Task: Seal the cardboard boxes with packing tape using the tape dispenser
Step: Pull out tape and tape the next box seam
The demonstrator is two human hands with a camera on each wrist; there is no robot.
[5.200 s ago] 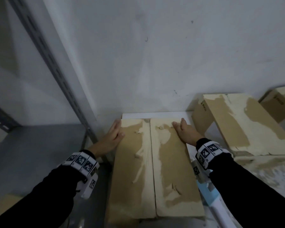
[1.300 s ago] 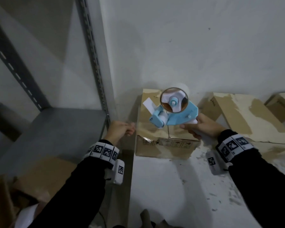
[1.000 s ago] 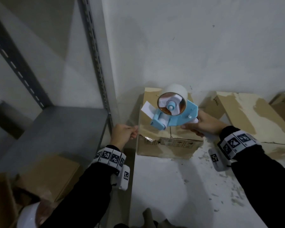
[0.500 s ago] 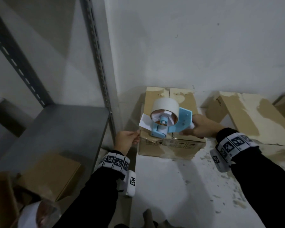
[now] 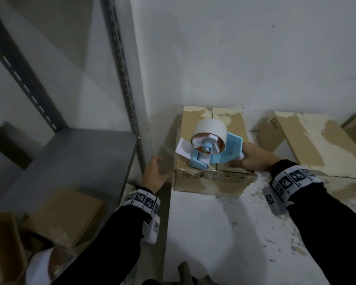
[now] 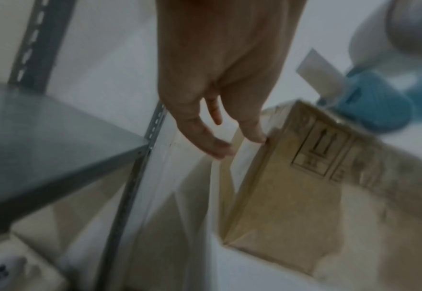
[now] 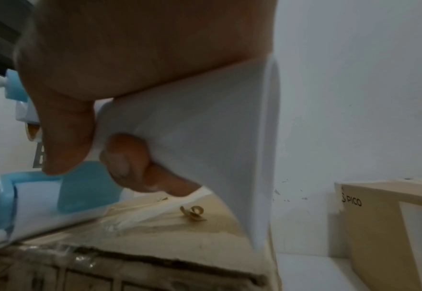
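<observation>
My view has tilted down since half a second ago, and the tape dispenser (image 5: 214,149) now sits lower, its front roller pressed on the near top edge of the cardboard box (image 5: 212,177). The box stands against the wall on the white table (image 5: 214,233), just right of the grey metal shelf (image 5: 70,153). Earlier my left hand (image 5: 154,174) pinched the tape end beside the box; now its fingers are spread and relaxed, holding nothing, with the fingertips (image 6: 254,135) touching the box's near left corner. My right hand (image 5: 253,156) keeps its fingers curled round the dispenser's white handle (image 7: 192,137). The white tape roll (image 5: 211,128) rides on top, and a loose tape flap (image 5: 184,149) sticks out left.
</observation>
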